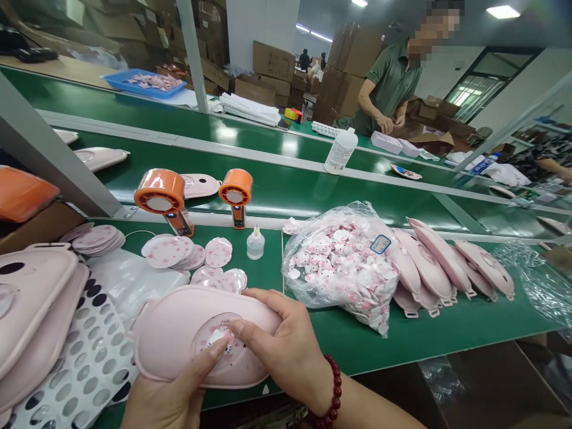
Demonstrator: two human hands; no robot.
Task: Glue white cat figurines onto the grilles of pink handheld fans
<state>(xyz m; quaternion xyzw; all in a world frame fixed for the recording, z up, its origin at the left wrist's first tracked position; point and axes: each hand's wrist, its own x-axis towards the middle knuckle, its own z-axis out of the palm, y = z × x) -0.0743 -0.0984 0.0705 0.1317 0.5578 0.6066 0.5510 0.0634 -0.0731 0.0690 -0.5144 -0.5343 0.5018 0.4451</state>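
Note:
A pale pink oval shell case [167, 333] is held between both hands above the green bench. My left hand [172, 387] grips it from below, its thumb on a white-and-pink cat piece [217, 339] in the round recess. From the right, my right hand [286, 345] wraps the case, fingers behind and thumb on the same recess. Just behind the case lie round printed discs [218, 253] and a small dropper bottle [255, 244]. To the right, a clear bag [339, 262] is full of small cat-shaped pieces.
Two orange handheld fans [159, 193] stand by the conveyor belt [277, 205]. More pink cases [429, 268] lean at the right; others [36, 310] are stacked left beside a dotted sticker sheet [89, 351]. A white bottle [341, 152] stands beyond. A person [388, 89] works across the line.

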